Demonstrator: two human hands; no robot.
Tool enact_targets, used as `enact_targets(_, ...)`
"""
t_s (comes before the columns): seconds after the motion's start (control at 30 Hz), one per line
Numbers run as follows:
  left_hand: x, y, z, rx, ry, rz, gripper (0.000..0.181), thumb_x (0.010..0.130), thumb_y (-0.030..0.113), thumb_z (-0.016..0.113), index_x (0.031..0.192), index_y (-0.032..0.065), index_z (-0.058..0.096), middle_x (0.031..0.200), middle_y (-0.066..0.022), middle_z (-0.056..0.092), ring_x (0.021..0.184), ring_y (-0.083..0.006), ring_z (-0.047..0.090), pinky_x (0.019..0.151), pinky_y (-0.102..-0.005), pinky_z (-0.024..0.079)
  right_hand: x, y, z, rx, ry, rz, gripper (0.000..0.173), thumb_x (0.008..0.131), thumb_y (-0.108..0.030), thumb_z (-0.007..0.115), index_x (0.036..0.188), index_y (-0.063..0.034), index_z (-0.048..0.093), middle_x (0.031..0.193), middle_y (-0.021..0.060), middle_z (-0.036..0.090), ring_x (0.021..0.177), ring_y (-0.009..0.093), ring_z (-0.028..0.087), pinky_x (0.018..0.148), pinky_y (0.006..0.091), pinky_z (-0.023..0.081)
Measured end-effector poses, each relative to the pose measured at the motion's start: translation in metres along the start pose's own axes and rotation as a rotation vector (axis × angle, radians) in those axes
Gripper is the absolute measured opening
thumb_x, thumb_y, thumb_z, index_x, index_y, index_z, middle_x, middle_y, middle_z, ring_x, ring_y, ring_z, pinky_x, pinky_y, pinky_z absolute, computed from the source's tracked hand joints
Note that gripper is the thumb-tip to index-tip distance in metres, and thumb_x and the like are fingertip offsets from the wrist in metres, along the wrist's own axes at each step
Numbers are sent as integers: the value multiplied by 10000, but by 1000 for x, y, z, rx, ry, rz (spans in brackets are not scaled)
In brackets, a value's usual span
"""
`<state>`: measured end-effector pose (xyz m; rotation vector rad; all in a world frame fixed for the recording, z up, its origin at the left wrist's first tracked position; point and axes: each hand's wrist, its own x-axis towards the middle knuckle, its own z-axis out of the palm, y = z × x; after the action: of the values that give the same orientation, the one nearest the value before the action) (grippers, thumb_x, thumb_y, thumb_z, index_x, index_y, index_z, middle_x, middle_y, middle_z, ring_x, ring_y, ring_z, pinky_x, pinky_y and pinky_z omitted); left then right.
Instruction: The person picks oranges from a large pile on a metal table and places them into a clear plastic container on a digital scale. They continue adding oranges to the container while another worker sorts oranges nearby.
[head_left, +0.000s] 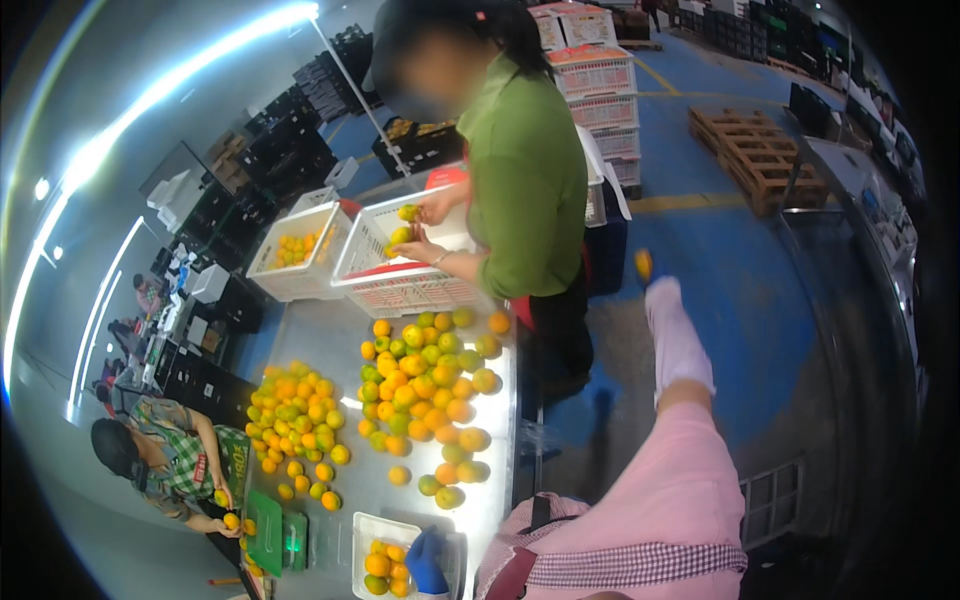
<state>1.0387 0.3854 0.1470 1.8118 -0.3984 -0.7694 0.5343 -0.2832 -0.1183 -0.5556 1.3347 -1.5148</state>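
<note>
My right hand, in a blue glove with a pale sleeve cover, is stretched out beyond the table edge, shut on an orange citrus fruit. My left hand, also blue-gloved, lies over the side of a small white basket at the bottom; its fingertips are hard to make out. Several oranges lie in that basket, close to the hand. On the shiny metal table are two heaps of green-and-orange citrus fruit, a nearer one and a farther one.
A co-worker in green holds fruit over a white crate, beside another fruit crate. Across the table another co-worker handles fruit by a green scale. Stacked crates and a wooden pallet stand on the floor.
</note>
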Motion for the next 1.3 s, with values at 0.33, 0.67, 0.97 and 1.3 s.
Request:
enact_targets(0.33,-25,-29,-2,-148,118,19,335,1001,181,596,1217,-60,687,1017,-103,738,914,-187,696,855,-308,540,-3,-71,141,-756,-591,-27,366,987,-366,614,1145,-48,701,1017,135,720,883,242,677,792,390,536)
enact_targets(0.67,-77,-61,-110,-157,599,37,336,1041,201,537,1264,5,692,1026,-89,736,913,-161,687,836,-295,530,-450,21,159,-946,-1541,448,331,972,-364,641,1046,-57,739,910,83,737,733,169,691,693,278,549)
enact_targets(0.97,-75,-107,-161,-145,900,67,350,1007,147,590,1301,-32,654,1190,-122,704,1056,-180,654,929,-306,506,-530,73,250,-912,-1643,-350,225,912,-187,696,1055,-18,732,878,108,733,794,201,702,738,304,537)
enact_targets(1.3,-63,-153,-165,-376,1030,-39,345,998,63,594,1324,-43,627,1258,-127,678,1138,-180,626,1009,-295,483,-612,116,274,-973,-1935,-1030,415,779,-138,746,1183,-68,675,1168,152,684,1117,347,623,941,445,514)
